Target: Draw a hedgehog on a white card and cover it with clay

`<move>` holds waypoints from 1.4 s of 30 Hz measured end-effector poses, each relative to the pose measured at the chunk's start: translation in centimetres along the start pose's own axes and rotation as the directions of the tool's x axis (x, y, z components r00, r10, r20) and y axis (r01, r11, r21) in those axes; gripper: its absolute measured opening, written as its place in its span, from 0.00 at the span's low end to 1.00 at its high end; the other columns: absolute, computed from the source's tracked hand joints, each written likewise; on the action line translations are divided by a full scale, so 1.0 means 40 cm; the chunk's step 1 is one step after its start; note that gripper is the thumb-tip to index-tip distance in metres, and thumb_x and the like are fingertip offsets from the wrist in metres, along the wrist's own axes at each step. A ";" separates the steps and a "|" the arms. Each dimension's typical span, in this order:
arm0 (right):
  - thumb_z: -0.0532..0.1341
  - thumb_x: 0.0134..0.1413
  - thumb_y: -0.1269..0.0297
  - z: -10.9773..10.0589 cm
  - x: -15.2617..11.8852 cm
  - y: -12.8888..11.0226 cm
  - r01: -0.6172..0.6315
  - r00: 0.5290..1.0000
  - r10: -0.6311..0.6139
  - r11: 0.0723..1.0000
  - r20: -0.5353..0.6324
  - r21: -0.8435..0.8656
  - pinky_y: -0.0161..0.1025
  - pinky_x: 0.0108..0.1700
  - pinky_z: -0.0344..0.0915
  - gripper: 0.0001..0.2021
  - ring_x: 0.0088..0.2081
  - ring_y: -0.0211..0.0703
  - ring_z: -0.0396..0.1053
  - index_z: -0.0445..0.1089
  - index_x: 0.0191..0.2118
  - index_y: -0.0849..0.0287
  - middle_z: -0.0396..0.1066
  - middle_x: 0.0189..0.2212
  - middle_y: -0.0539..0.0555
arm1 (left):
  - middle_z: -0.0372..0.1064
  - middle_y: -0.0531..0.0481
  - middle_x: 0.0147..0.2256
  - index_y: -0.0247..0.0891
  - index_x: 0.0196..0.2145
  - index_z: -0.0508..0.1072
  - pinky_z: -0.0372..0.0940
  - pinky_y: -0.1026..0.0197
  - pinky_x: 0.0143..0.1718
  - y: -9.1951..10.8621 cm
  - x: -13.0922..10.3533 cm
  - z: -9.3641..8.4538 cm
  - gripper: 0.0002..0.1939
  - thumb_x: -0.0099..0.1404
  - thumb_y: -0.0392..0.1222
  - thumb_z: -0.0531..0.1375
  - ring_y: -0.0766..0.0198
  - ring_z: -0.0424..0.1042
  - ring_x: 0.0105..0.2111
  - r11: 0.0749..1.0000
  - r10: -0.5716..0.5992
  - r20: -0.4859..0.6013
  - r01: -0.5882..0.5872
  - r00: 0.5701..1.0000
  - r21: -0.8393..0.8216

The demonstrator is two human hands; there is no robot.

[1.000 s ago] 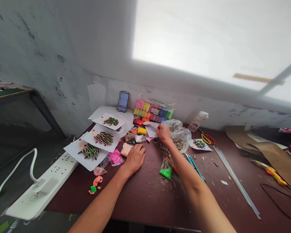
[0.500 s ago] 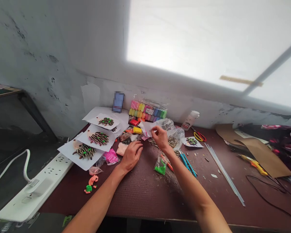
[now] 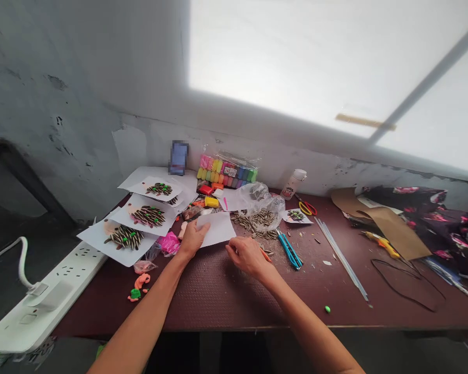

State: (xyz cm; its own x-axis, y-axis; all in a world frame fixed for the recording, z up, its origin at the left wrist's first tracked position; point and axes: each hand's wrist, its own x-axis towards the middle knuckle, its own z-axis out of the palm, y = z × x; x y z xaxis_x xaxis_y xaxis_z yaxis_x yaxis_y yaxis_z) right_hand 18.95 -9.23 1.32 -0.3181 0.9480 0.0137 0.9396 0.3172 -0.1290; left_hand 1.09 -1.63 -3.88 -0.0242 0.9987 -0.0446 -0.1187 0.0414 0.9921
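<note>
My left hand (image 3: 194, 238) grips the left side of a white paper sheet (image 3: 218, 228), thumb on top. By the sheet's lower right corner is my right hand (image 3: 248, 254), its fingers curled; what they hold, if anything, is hidden. Striped seeds (image 3: 259, 223) lie in a pile right of the sheet, partly under a clear plastic bag (image 3: 259, 195). Left of my hands are papers with seed hedgehogs (image 3: 148, 215) dotted green. Pink clay (image 3: 169, 243) in plastic sits beside my left wrist.
A clay pack (image 3: 228, 171), a phone (image 3: 178, 157) and a white bottle (image 3: 294, 184) stand along the wall. Teal cutters (image 3: 289, 250), scissors (image 3: 307, 208), clear sticks (image 3: 341, 257) and a yellow glue gun (image 3: 384, 244) lie right. A power strip (image 3: 42, 301) is at the left edge.
My left hand has taken hold of a white sheet, now at the middle. My right hand has come down and nearer from beside the plastic bag. The camera view has shifted right.
</note>
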 end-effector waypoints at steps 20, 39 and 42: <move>0.56 0.60 0.54 0.016 0.055 0.110 -0.160 0.925 0.370 0.587 -0.088 0.793 0.33 0.31 0.65 0.16 0.32 0.41 0.70 0.74 0.40 0.61 0.75 0.33 0.54 | 0.79 0.46 0.29 0.33 0.32 0.80 0.68 0.61 0.26 0.024 -0.021 -0.008 0.28 0.41 0.59 0.75 0.59 0.74 0.26 0.988 -0.146 0.310 0.155 0.939 -0.006; 0.60 0.64 0.63 0.040 0.055 0.031 -0.375 0.927 0.374 0.915 0.036 0.149 0.35 0.38 0.58 0.08 0.40 0.45 0.74 0.76 0.43 0.58 0.80 0.39 0.57 | 0.79 0.42 0.45 0.38 0.43 0.79 0.69 0.49 0.55 -0.051 0.004 -0.026 0.15 0.67 0.40 0.54 0.53 0.76 0.48 0.588 0.407 0.404 -0.574 0.819 0.570; 0.60 0.65 0.62 0.049 0.059 0.023 -0.347 0.938 0.346 0.928 0.033 0.138 0.35 0.38 0.57 0.09 0.41 0.46 0.75 0.75 0.45 0.57 0.80 0.40 0.58 | 0.72 0.38 0.58 0.37 0.54 0.75 0.62 0.44 0.63 -0.079 -0.034 -0.019 0.19 0.70 0.43 0.54 0.49 0.68 0.61 0.363 0.316 0.567 -0.649 0.761 0.669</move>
State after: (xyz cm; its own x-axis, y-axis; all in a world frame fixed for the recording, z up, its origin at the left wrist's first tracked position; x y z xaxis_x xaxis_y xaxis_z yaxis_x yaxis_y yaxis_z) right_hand 18.81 -6.76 -0.72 0.0226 0.9976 -0.0647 0.9644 -0.0388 -0.2614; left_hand 0.76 -3.12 -7.06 0.5064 0.7897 0.3462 0.6364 -0.6132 0.4679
